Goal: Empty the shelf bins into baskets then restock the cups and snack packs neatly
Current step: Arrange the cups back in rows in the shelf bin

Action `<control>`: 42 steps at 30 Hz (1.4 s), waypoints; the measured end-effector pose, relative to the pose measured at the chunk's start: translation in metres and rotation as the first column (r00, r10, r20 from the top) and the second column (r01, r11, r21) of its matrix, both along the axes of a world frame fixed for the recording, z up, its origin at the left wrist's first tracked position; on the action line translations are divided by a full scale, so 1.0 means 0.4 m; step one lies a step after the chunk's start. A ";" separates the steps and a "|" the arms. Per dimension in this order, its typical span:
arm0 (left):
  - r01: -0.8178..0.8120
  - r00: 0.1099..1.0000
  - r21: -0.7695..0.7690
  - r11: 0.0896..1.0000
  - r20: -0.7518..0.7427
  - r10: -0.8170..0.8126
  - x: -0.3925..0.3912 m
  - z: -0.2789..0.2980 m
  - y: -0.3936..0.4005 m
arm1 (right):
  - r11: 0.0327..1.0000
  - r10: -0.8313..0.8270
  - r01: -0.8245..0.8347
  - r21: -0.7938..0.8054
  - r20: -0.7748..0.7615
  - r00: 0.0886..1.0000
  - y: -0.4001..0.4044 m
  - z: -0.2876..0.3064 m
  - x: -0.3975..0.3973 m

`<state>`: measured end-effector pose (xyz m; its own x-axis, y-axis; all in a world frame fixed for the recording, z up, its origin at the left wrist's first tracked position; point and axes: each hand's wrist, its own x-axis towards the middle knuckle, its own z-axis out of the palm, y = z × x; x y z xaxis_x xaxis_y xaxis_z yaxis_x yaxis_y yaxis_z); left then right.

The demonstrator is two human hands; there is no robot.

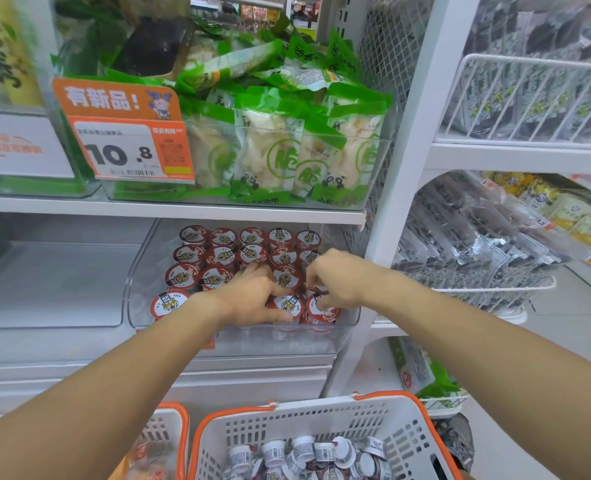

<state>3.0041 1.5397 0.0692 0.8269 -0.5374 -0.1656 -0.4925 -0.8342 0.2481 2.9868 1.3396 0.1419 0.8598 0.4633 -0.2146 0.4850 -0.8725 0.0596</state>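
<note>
Item: cups (pixel 249 268), small sealed tubs with red-and-white tiger-print foil lids, standing upright in close rows inside a clear bin (pixel 141 271) on the lower shelf (pixel 169 213).

Handling: judged light and rigid-walled, with thin foil tops that could dent or puncture under a pressing fingertip. Smooth plastic sides, likely a little slippery. Best taken by the rim or side wall from above, one or two at a time; the tight packing leaves little finger room between neighbours.

Grip, left hand (pixel 252 299): fingers curled down among the front rows, thumb against a cup (pixel 285 304) at the bin's front edge, apparently holding it.
Grip, right hand (pixel 332 282): fingertips bunched in a pinch on a front-row cup (pixel 321 311) at the bin's right end.

Further stock: more cups (pixel 308 455) lie loose and tumbled in a white basket (pixel 321 420) with orange rim, below the hands. A second basket (pixel 169 431) sits beside it, to the left.

Surface and room: white shop shelving. The upper shelf carries a clear bin of green snack packs (pixel 287 147) behind an orange price tag (pixel 131 147). A neighbouring clear bin (pixel 52 278) stands at left. Wire racks (pixel 529 102) of dark packets fill the unit to the right.
</note>
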 end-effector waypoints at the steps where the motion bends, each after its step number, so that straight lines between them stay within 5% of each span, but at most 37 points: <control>1: -0.005 1.000 0.004 1.000 0.008 0.005 -0.005 0.004 -0.004 | 1.000 -0.002 0.002 0.010 0.021 1.000 -0.005 0.002 -0.004; 6: -0.108 0.991 -0.234 0.966 0.048 0.122 -0.038 0.022 -0.008 | 0.991 0.006 -0.023 0.135 0.122 0.993 -0.031 0.012 -0.054; 10: 0.014 0.902 -0.639 0.769 0.340 0.266 -0.166 0.014 -0.022 | 0.827 -0.073 -0.112 0.551 0.301 0.951 -0.081 -0.035 -0.180; 13: 0.036 0.922 -0.706 0.707 0.297 0.250 -0.320 -0.065 -0.055 | 0.708 -0.209 0.087 0.701 0.091 0.974 -0.116 -0.194 -0.287; 16: -0.149 0.989 -0.499 0.854 -0.059 0.138 -0.408 -0.254 -0.066 | 0.759 -0.232 0.383 0.528 -0.330 0.915 -0.154 -0.418 -0.341; 19: -0.185 0.920 -0.141 0.973 -0.373 0.121 -0.475 -0.493 -0.052 | 0.801 -0.339 0.550 0.234 -0.579 0.741 -0.189 -0.649 -0.409; 21: -0.269 0.844 -0.069 0.961 -0.498 0.200 -0.528 -0.608 -0.052 | 0.762 -0.415 0.634 0.134 -0.650 0.636 -0.212 -0.800 -0.479; 26: -0.490 0.591 0.003 0.872 -0.734 0.335 -0.613 -0.805 -0.082 | 0.776 -0.442 0.630 0.020 -0.696 0.566 -0.257 -1.013 -0.595; 27: -0.477 0.573 0.042 0.878 -0.742 0.348 -0.629 -0.833 -0.087 | 0.802 -0.422 0.597 -0.011 -0.717 0.554 -0.267 -1.037 -0.595; 31: -0.142 0.744 0.260 0.955 -0.609 0.277 -0.669 -0.924 -0.093 | 0.847 -0.373 0.532 0.007 -0.706 0.603 -0.300 -1.119 -0.607; 38: -0.406 0.709 0.184 0.895 -0.554 0.436 -0.644 -0.937 -0.091 | 0.755 -0.408 0.639 0.146 -0.659 0.632 -0.270 -1.127 -0.598; 42: -0.403 0.745 0.135 0.905 -0.525 0.410 -0.653 -0.939 -0.072 | 0.689 -0.440 0.700 0.185 -0.662 0.607 -0.240 -1.113 -0.586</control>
